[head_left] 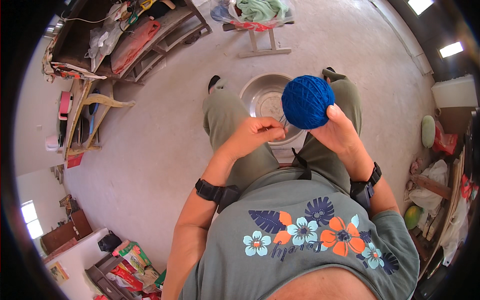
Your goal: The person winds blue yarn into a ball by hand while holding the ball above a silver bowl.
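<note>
Head view: cups blue yarn ball [307,102] in right hand [342,128], against the backdrop of the metal basin [251,89], with thumb at its side and other fingers mostly hidden. Pinches an apparent strand [285,121] in left hand [256,135]. Could drop the ball toward basin or floor [155,125] by slackening that one-sided cup; could snag or slip wraps by tugging unevenly.

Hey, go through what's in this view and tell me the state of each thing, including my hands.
Blue yarn ball: wound round, held up
Right hand: closed around the ball's lower side
Left hand: fingertips pinched beside the ball
Metal basin: right side up, partly hidden
Plastic bag: open, holding green cloth
Stand: upright, bearing the bag
Wrist straps: fastened
</note>
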